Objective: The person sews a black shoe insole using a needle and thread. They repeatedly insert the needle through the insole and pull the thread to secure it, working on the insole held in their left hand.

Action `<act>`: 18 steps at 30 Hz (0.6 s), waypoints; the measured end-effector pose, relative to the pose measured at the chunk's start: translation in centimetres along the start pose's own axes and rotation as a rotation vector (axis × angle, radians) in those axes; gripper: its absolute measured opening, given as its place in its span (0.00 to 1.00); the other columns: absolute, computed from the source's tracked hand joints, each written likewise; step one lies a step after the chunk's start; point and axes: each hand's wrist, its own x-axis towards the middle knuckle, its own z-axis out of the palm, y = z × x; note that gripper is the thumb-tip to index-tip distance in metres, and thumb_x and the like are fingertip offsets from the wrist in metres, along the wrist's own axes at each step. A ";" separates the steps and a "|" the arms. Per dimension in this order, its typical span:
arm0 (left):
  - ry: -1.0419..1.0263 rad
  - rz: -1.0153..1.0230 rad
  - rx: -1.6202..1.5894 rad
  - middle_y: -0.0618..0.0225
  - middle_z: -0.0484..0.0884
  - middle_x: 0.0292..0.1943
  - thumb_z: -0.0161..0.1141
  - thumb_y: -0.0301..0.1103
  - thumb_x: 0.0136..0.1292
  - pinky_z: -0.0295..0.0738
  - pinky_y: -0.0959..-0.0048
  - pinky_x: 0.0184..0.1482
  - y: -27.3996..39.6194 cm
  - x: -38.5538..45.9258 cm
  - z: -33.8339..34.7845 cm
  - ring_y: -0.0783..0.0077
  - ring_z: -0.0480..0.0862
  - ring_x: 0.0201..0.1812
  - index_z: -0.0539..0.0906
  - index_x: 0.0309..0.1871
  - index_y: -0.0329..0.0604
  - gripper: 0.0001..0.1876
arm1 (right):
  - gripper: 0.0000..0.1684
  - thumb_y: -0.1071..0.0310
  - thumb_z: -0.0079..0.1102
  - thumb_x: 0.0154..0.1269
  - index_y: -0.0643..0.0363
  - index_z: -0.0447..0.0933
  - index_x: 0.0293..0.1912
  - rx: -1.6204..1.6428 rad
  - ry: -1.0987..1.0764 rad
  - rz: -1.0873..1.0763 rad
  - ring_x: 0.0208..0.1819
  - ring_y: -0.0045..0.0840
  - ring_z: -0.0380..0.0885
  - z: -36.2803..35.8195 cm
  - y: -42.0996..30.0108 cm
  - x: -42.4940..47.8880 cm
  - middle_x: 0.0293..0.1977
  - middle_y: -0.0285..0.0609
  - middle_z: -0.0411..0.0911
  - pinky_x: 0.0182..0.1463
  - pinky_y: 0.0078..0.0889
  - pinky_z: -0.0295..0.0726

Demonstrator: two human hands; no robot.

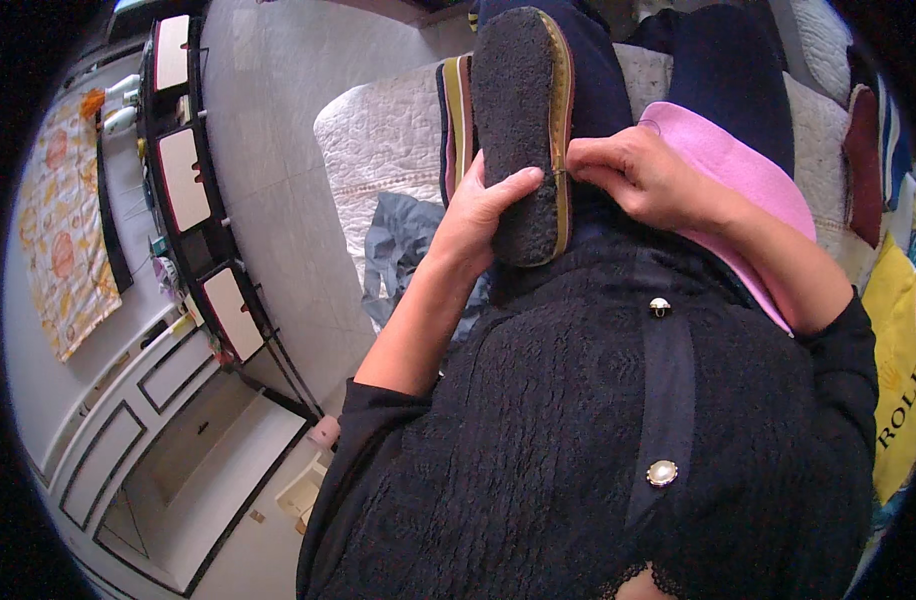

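A dark, fuzzy shoe sole point(514, 112) with a stitched tan edge lies lengthwise over my lap. My left hand point(484, 202) grips its lower left side, the thumb lying across the fuzzy face. At the sole's right edge my right hand point(630, 172) is closed, thumb and fingertips pinched together; what they pinch is too small to make out. A thin dark loop, perhaps thread, shows by its knuckles. Beneath the right forearm lies a pink felt piece point(743, 165). Striped fabric point(454, 127) in green, white and brown shows left of the sole.
A white quilted cover point(360, 142) spreads under my legs. Crumpled grey cloth point(402, 232) lies by my left forearm. Farther right are a maroon sole-shaped piece point(864, 165) and a yellow bag or cloth point(889, 300) with printing. A black-framed cabinet point(184, 180) stands across the floor at left.
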 end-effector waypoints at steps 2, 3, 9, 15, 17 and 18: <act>-0.017 -0.008 -0.026 0.63 0.82 0.53 0.72 0.35 0.61 0.80 0.66 0.54 -0.1 0.1 -0.1 0.69 0.84 0.50 0.69 0.67 0.41 0.33 | 0.17 0.75 0.57 0.67 0.59 0.80 0.55 0.065 0.025 -0.009 0.46 0.49 0.83 0.4 0.1 0.0 0.43 0.57 0.83 0.46 0.39 0.81; -0.023 -0.029 -0.049 0.63 0.82 0.53 0.72 0.35 0.61 0.80 0.66 0.54 0.1 0.0 -0.1 0.69 0.84 0.50 0.69 0.67 0.41 0.33 | 0.16 0.75 0.57 0.68 0.59 0.80 0.54 0.101 0.036 -0.014 0.46 0.48 0.83 0.5 0.1 0.0 0.43 0.57 0.83 0.47 0.39 0.81; -0.039 -0.052 -0.090 0.63 0.82 0.52 0.72 0.35 0.60 0.80 0.66 0.54 -0.2 0.1 -0.5 0.68 0.84 0.50 0.69 0.66 0.42 0.33 | 0.16 0.75 0.56 0.68 0.58 0.80 0.54 0.062 0.031 -0.046 0.46 0.48 0.84 0.6 0.9 0.2 0.42 0.56 0.83 0.46 0.39 0.82; -0.009 -0.016 -0.032 0.63 0.82 0.52 0.70 0.34 0.61 0.80 0.66 0.54 -0.2 0.2 0.1 0.69 0.84 0.49 0.69 0.66 0.41 0.32 | 0.11 0.76 0.57 0.68 0.63 0.80 0.49 0.030 0.051 -0.013 0.41 0.39 0.86 0.5 0.0 0.0 0.36 0.55 0.82 0.46 0.32 0.81; -0.013 0.005 -0.037 0.63 0.82 0.52 0.70 0.34 0.62 0.81 0.66 0.54 -0.3 0.3 0.1 0.69 0.84 0.49 0.69 0.67 0.41 0.32 | 0.12 0.73 0.60 0.68 0.62 0.79 0.51 -0.215 -0.105 0.170 0.45 0.40 0.85 -0.8 -1.2 0.1 0.38 0.54 0.82 0.48 0.35 0.81; -0.019 0.017 -0.060 0.63 0.82 0.52 0.70 0.34 0.62 0.81 0.66 0.54 -0.4 0.3 0.1 0.69 0.84 0.49 0.68 0.67 0.41 0.32 | 0.13 0.71 0.61 0.68 0.61 0.79 0.51 -0.338 -0.187 0.262 0.47 0.40 0.84 -1.6 -1.9 0.3 0.39 0.53 0.82 0.50 0.36 0.80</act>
